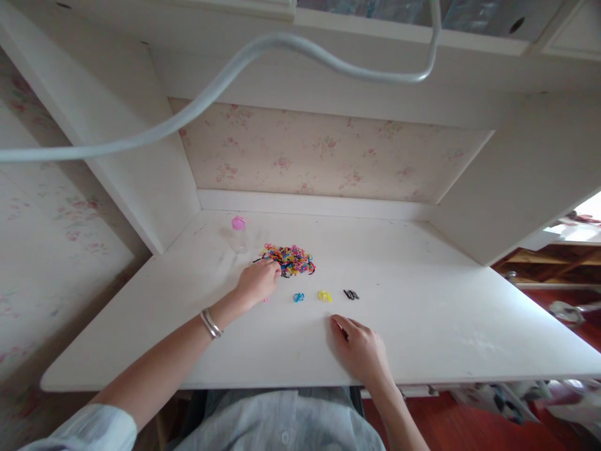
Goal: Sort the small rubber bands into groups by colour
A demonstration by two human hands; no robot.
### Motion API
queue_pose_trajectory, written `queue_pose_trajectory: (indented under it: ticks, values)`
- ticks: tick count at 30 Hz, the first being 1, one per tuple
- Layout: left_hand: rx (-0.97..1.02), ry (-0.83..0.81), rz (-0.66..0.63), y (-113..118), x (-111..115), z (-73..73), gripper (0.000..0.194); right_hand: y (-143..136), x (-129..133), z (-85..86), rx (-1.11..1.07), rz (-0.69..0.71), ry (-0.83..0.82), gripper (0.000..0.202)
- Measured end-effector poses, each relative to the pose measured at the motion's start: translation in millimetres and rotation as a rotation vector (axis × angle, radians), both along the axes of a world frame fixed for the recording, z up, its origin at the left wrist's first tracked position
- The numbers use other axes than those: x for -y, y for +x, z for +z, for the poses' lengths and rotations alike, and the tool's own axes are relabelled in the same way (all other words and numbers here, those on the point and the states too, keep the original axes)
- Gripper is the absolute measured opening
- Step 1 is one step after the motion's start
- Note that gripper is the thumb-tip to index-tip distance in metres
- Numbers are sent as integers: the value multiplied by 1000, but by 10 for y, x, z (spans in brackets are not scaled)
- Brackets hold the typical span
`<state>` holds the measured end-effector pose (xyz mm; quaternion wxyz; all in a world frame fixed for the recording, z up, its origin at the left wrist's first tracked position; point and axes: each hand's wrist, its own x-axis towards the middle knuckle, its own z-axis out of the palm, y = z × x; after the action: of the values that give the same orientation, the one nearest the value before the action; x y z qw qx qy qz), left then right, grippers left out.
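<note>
A heap of small multicoloured elastic bands [293, 258] lies on the white desk. At its left front edge, my left hand [259, 280] has its fingers closed together and touching the bands; what they pinch is hidden. A trace of pink bands [265, 300] shows just below that hand. To the right, in a row, lie small groups of blue bands [298, 297], yellow bands [324, 295] and black bands [351, 294]. My right hand [359, 344] rests on the desk in front of the yellow and black groups, its fingers curled in with nothing visible in them.
Behind the heap on the left stands a clear plastic jar with a pink lid [238, 224]. The white desk [422, 313] has side panels and a shelf overhead. A pale cable [282, 41] hangs across the upper view. The desk's front edge is close to my body.
</note>
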<state>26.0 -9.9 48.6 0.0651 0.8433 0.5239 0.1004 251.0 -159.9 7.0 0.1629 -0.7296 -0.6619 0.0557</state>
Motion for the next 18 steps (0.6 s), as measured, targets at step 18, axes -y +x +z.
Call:
queue_pose_trajectory:
  ticks: [18]
  values:
    - [-50, 13, -657, 1377, 70, 188, 22, -14, 21, 60, 19, 29, 21, 32]
